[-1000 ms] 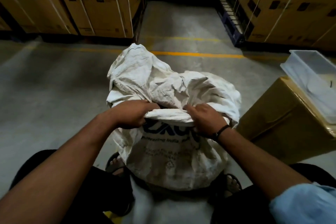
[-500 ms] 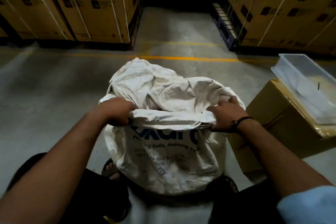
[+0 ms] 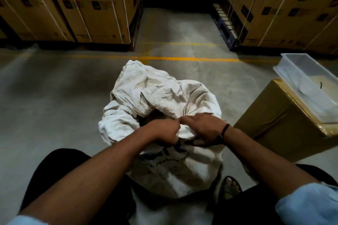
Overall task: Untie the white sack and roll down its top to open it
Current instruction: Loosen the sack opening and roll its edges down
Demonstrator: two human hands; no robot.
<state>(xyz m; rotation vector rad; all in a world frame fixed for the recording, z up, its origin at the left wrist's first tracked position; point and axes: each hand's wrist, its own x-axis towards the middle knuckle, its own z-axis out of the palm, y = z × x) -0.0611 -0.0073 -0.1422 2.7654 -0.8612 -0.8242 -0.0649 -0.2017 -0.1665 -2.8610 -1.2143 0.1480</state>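
Sack (image 3: 170, 166) stands on floor betw. person's feet, just left of box (image 3: 285, 120), so both arms reach it. Left hand (image 3: 162, 131) and right hand (image 3: 203, 129) touch, both fisted on near rim fabric, prob. to roll it outward.

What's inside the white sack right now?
Only a dark gap shows at the white sack's mouth, above the left hand and right hand gripping its near rim. Crumpled fabric covers the rest; contents cannot be seen.

Light blue rolled-up sleeves (image 3: 309, 204) above bare forearms; thin black wristband (image 3: 224, 131) on right wrist; black trousers (image 3: 54, 168); dark open-toed sandal (image 3: 230, 186).
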